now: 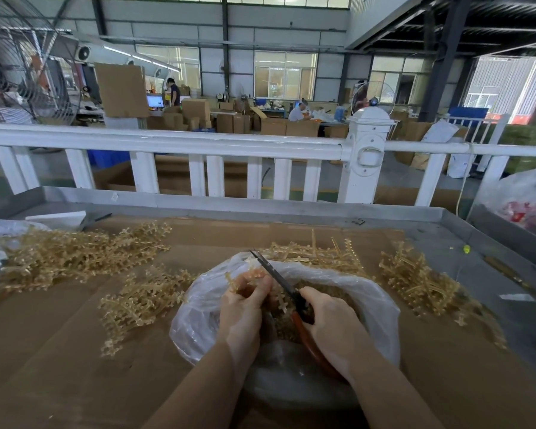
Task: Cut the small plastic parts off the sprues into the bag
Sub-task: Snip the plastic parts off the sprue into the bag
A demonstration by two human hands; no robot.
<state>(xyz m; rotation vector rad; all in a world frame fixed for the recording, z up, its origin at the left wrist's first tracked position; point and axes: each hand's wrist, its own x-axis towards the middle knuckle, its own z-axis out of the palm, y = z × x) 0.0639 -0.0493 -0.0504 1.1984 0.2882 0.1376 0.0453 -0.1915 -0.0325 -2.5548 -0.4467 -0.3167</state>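
The fingers (pixel 254 289) of the left hand (pixel 242 317) are curled together and pinch a sprue (pixel 234 281), holding it right over the mouth of the bag (pixel 369 292), probably so that each small part drops straight in once it is cut. The right hand (pixel 331 320) is wrapped tight round the orange handles of the scissors (pixel 279 278), whose dark blades point up and away to the left, crossing just past the left fingertips; whether the blades are apart cannot be told. Inside the bag lies a heap of tan cut parts (pixel 331 294), partly hidden by both hands. Both forearms come in from the bottom edge and meet over the bag, wrists bent slightly inward, which keeps the cutting point above the opening. Around the bag, on the cardboard sheet (pixel 59 335), lie piles of sprues: a large pile (pixel 75 255) far left, a smaller one (pixel 136 301) just beside the bag, another (pixel 322 255) behind it and one (pixel 421 280) to the right. A white railing (pixel 198 144) stands beyond the table.
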